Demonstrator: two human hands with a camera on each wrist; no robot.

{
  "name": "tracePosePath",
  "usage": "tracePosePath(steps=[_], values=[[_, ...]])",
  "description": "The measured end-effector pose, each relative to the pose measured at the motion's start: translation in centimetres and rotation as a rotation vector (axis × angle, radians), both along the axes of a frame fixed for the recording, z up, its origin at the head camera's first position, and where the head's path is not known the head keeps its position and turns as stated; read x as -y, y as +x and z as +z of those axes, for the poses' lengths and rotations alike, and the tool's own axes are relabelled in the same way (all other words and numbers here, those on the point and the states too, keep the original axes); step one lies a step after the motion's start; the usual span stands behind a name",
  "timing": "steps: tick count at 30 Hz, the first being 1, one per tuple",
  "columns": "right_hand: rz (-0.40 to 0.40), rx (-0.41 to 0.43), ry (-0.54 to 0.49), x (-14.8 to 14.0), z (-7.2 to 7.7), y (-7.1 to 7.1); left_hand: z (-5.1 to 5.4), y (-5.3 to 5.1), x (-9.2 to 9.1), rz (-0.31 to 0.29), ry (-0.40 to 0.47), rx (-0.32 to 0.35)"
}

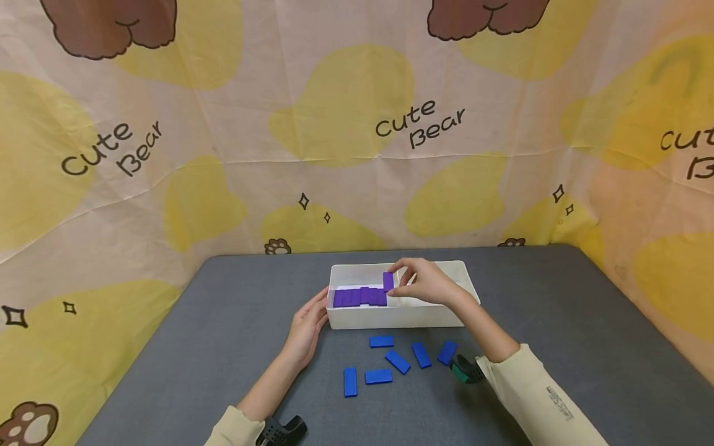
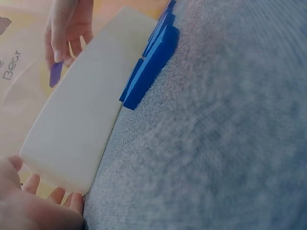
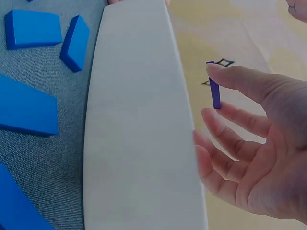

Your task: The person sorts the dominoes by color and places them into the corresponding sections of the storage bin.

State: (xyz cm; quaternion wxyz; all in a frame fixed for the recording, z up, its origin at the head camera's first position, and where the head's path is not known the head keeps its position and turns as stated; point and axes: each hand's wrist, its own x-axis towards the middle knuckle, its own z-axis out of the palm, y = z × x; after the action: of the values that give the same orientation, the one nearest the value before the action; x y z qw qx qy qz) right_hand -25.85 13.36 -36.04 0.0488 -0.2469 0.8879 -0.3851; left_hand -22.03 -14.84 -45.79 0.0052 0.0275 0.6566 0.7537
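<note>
Fingers of right hand (image 1: 426, 282) clamped, purple block (image 1: 388, 282) between thumb and forefinger, left hand (image 1: 305, 327) touching box (image 1: 396, 318)

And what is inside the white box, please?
A row of purple blocks; the right hand holds another block. Whatever lies behind that hand and the front wall is hidden.

The box (image 1: 396, 318) looks smooth plastic, the blocks (image 3: 34, 28) matt, the tablecloth (image 1: 240, 322) woven.
</note>
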Motion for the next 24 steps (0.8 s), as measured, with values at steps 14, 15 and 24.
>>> tracePosePath(steps=[14, 15, 24], values=[[-0.040, -0.002, 0.045, 0.6, -2.6, -1.8, -0.1, -0.2, 0.0, 0.007, -0.010, 0.006], [-0.034, -0.013, 0.046, 0.7, -2.7, -1.9, -0.1, -0.2, 0.0, 0.009, -0.008, 0.009], [-0.058, -0.027, 0.087, 1.1, -2.6, -1.7, -0.2, -0.4, 0.1, 0.010, -0.017, 0.010]])
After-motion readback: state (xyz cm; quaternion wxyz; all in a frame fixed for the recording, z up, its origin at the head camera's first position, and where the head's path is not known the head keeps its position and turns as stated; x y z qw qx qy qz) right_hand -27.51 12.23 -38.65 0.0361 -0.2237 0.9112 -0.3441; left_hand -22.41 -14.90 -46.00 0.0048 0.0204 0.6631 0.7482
